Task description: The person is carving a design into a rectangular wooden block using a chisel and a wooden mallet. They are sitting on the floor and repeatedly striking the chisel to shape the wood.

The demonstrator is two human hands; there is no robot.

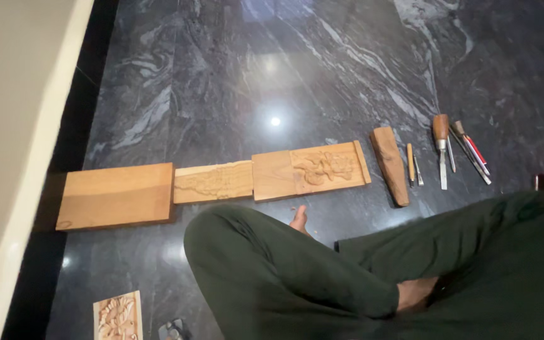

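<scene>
Head view only, and neither of your hands is in it, so I can't tell whether your fingers are spread, pressed together or pinching anything. What fills the bottom is your crossed legs in dark green trousers (pixel 360 271), with one bare foot (pixel 299 220) poking out toward the boards and the other (pixel 415 293) mostly tucked under the cloth.

Nearest the foot is the carved wood panel (pixel 310 170), lying flat on the dark marble floor (pixel 272 75), in a row with a smaller carved panel (pixel 213 182) touching its left end and a plain wood block (pixel 116 196) beyond that. Right of the row sits a wooden mallet (pixel 390 165), then a spread of chisels (pixel 441 148); the thin ones blur together, so their count is unclear.

At the bottom edge another carved piece (pixel 118 317) is cut off, and a small dark object (pixel 172 330) beside it might be a tool. A pale wall (pixel 14 126) closes the left side. Beyond the row the floor is open.
</scene>
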